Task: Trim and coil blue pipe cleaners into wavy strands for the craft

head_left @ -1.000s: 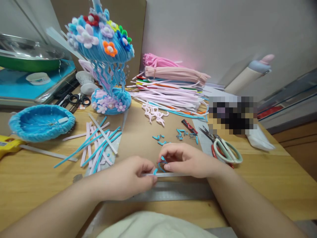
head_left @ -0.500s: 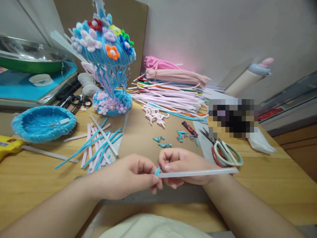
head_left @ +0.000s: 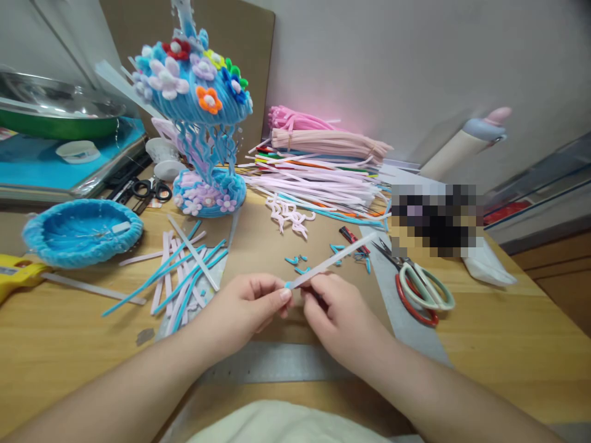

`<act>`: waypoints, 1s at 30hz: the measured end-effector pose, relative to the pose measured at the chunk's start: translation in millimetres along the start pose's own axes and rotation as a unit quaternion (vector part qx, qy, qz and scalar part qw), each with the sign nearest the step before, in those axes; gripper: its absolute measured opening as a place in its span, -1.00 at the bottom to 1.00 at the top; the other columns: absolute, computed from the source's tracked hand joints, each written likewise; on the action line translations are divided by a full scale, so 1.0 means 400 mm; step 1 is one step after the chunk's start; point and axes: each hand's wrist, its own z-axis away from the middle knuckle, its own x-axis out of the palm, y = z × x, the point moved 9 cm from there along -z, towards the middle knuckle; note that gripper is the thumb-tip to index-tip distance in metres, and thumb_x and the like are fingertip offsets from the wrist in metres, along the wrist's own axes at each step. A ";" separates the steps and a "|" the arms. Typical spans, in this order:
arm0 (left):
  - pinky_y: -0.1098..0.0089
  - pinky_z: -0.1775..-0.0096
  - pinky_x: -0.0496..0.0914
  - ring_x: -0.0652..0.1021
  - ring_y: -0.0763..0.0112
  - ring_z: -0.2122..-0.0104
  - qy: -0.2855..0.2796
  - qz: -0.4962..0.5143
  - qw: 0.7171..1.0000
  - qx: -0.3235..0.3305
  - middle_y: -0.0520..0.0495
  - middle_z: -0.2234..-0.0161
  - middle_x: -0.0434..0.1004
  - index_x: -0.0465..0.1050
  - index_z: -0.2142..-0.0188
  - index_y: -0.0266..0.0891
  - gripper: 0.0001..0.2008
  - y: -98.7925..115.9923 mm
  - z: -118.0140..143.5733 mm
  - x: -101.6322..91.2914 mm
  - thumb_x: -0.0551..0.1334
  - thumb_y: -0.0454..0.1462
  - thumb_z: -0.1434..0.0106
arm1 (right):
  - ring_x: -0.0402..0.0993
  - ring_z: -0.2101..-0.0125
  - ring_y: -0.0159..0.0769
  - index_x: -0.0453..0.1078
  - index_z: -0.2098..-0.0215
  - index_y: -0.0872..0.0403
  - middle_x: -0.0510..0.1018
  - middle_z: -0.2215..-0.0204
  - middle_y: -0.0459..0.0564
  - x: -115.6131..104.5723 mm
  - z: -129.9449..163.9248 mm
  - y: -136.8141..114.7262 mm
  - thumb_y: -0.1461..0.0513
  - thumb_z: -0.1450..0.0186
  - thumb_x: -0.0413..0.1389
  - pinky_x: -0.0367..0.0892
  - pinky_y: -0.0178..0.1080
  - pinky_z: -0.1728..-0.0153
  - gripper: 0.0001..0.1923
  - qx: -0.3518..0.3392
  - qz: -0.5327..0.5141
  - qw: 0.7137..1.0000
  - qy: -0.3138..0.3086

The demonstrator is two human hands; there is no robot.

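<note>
Both forearms are bare, no sleeves, rings or watch; a cream-white garment shows at the bottom edge.

light wooden tabletop (head_left: 517, 320), plain pale grey wall (head_left: 415, 67) behind, brown cardboard sheet (head_left: 240, 37) leaning upright against it, soft even light

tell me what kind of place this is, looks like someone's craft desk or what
Most likely a home craft table for pipe-cleaner work: a heap of coloured pipe cleaners, a finished fuzzy blue flowered ornament, scissors and a yellow glue gun on a wooden desk.
</note>
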 end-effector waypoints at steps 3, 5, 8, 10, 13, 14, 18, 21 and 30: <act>0.49 0.63 -0.06 0.09 0.63 0.69 0.035 -0.009 0.999 0.005 0.14 0.66 0.20 0.35 0.51 -0.30 -0.65 0.002 -0.004 -0.010 0.21 -0.03 -0.10 | 0.35 0.37 -0.31 0.36 0.28 0.09 0.43 0.34 0.01 0.007 0.012 -0.022 0.34 -0.30 -0.08 0.19 -0.30 0.39 -0.82 -0.046 0.175 0.984 -0.004; 0.49 0.62 -0.05 0.09 0.63 0.69 0.057 -0.021 0.998 0.005 0.14 0.67 0.20 0.36 0.51 -0.30 -0.66 0.005 -0.003 -0.022 0.19 -0.04 -0.13 | 0.34 0.45 -0.33 0.35 0.34 0.09 0.42 0.42 -0.02 0.014 0.021 -0.030 0.30 -0.33 -0.08 0.13 -0.30 0.47 -0.82 -0.065 0.255 0.965 -0.011; 0.50 0.57 0.09 0.22 0.57 0.63 0.107 -0.109 0.988 0.034 0.10 0.60 0.31 0.39 0.47 -0.28 -0.70 0.028 0.007 -0.051 0.14 -0.09 -0.20 | 0.26 0.54 -0.33 0.31 0.45 0.08 0.36 0.53 -0.07 0.021 0.039 -0.066 0.25 -0.35 -0.08 0.02 -0.27 0.52 -0.75 -0.128 0.320 0.939 -0.001; 0.47 0.46 0.19 0.34 0.48 0.52 0.136 -0.228 0.961 0.082 0.07 0.55 0.37 0.39 0.48 -0.26 -0.73 0.061 0.020 -0.058 0.11 -0.14 -0.25 | 0.23 0.53 -0.32 0.30 0.46 0.08 0.35 0.54 -0.08 0.031 0.056 -0.097 0.27 -0.36 -0.10 -0.01 -0.25 0.51 -0.74 -0.184 0.323 0.928 -0.008; 0.43 0.38 0.21 0.39 0.41 0.43 0.146 -0.416 0.882 0.166 0.03 0.51 0.37 0.34 0.51 -0.23 -0.74 0.104 0.041 -0.036 0.05 -0.24 -0.29 | 0.19 0.50 -0.30 0.31 0.42 0.08 0.37 0.50 -0.06 0.040 0.077 -0.129 0.33 -0.32 -0.10 -0.04 -0.23 0.50 -0.79 -0.248 0.329 0.911 -0.028; 0.43 0.38 0.21 0.39 0.40 0.43 0.138 -0.463 0.857 0.182 0.02 0.50 0.36 0.32 0.51 -0.23 -0.74 0.109 0.044 -0.023 0.03 -0.27 -0.29 | 0.18 0.50 -0.30 0.32 0.40 0.09 0.37 0.49 -0.06 0.040 0.083 -0.137 0.35 -0.30 -0.09 -0.05 -0.23 0.50 -0.81 -0.269 0.333 0.903 -0.035; 0.41 0.40 0.21 0.43 0.38 0.40 0.073 -0.579 0.792 0.177 -0.01 0.43 0.37 0.34 0.42 -0.21 -0.78 0.091 0.042 0.011 -0.01 -0.33 -0.30 | 0.17 0.48 -0.29 0.36 0.34 0.10 0.43 0.44 -0.03 0.005 0.089 -0.154 0.38 -0.27 -0.07 -0.06 -0.22 0.50 -0.81 -0.326 0.331 0.885 -0.035; 0.38 0.44 0.17 0.45 0.37 0.43 0.036 -0.637 0.751 0.170 0.00 0.42 0.39 0.36 0.38 -0.20 -0.78 0.082 0.040 0.024 -0.03 -0.33 -0.31 | 0.23 0.43 -0.31 0.39 0.34 0.10 0.48 0.36 -0.01 -0.048 0.071 -0.146 0.37 -0.30 -0.05 0.03 -0.24 0.45 -0.81 -0.309 0.291 0.905 -0.016; 0.41 0.42 0.18 0.41 0.41 0.41 -0.136 -0.540 0.792 0.250 -0.02 0.40 0.40 0.39 0.30 -0.22 -0.81 0.110 0.100 0.087 0.01 -0.40 -0.28 | 0.31 0.44 -0.38 0.35 0.41 0.08 0.42 0.51 -0.08 -0.098 0.013 -0.080 0.24 -0.34 0.02 0.14 -0.33 0.40 -0.82 -0.225 0.135 0.963 -0.060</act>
